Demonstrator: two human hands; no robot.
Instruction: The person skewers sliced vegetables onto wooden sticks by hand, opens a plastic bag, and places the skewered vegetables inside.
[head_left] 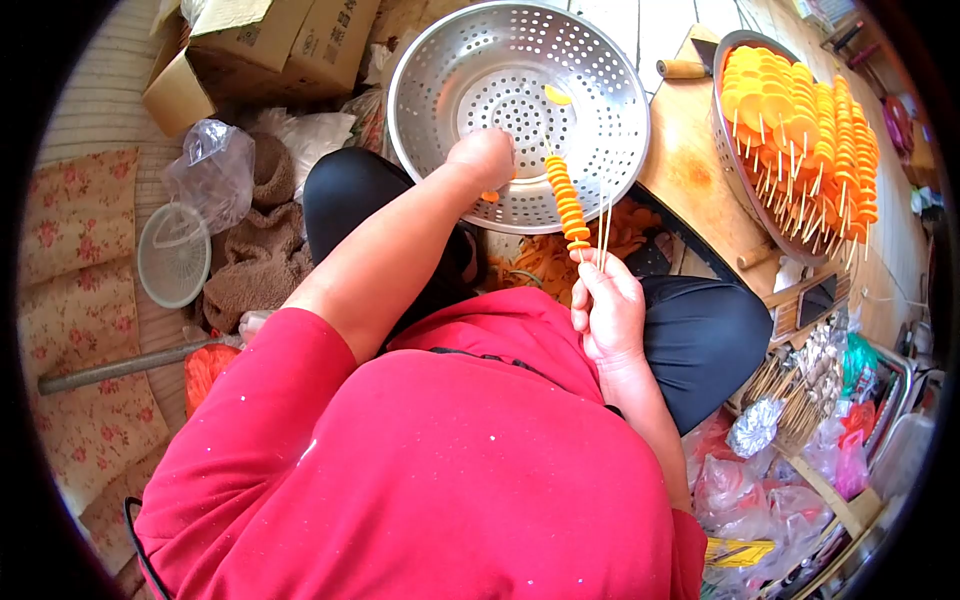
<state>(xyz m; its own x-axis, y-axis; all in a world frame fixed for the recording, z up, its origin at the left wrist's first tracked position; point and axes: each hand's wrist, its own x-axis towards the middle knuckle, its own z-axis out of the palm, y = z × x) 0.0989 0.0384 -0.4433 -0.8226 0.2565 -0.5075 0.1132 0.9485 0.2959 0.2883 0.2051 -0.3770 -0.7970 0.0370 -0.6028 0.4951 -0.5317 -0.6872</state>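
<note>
the right hand (612,308) pinches the lower end of a loaded skewer (566,200) between thumb and fingers, with bare sticks (605,225) gathered in the same grip. the loaded skewer leans over the near right rim of the perforated metal bowl (430,90); round orange slices run along much of it, and a bare pointed length shows at its far end. the left hand (482,158) reaches down inside the bowl, left of the loaded skewer, fingers curled under. orange bits show beside those fingers, but i cannot tell whether they are gripped or just lying there.

as for how far things have come, the pile of filled skewers (800,120) sits to the far right in a round metal pan (740,180), many sticks deep, slices outward and stick ends toward the near side. the one in hand looks mostly filled, while the sticks beside it carry nothing. in the bowl a single loose slice (557,95) lies plainly in view toward the far side, so few pieces seem left there, though the left hand may hide more. orange scraps (540,258) lie below the bowl's near edge.
</note>
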